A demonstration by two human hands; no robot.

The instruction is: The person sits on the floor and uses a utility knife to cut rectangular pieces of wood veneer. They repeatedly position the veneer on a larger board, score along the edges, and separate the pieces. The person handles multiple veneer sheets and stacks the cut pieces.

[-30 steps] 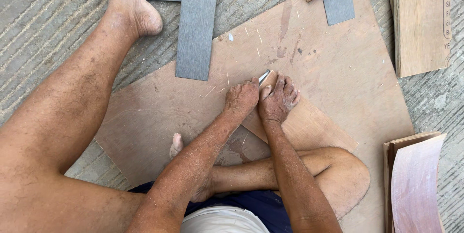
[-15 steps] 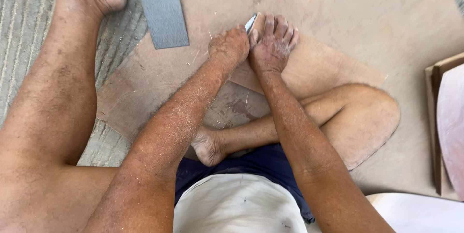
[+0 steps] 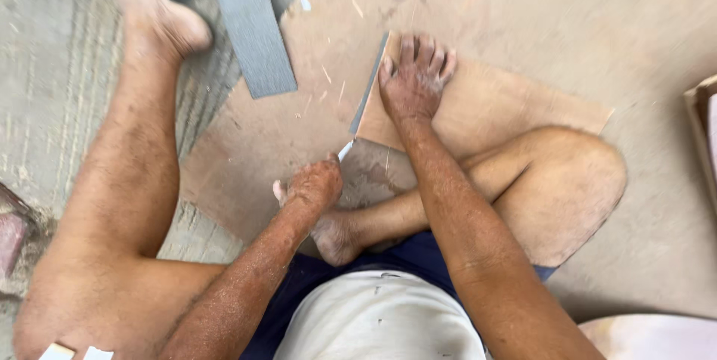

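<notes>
Concrete floor, grooved and grey, lies under a large brown board (image 3: 523, 24) on which the person sits cross-legged. On that board rests a smaller brown sheet (image 3: 485, 106), with a thin grey straightedge (image 3: 370, 84) along its left edge. The right hand (image 3: 414, 80) lies flat on the sheet beside the straightedge, its grip spread wide, fingers pressing down. The left hand (image 3: 317, 184), just below the sheet's near-left corner, has its grip curled tight around a small knife (image 3: 345, 151), whose pale tip touches that corner. Grey strips (image 3: 250, 24) lie up-left of the sheet, near a bare foot (image 3: 160, 20).
</notes>
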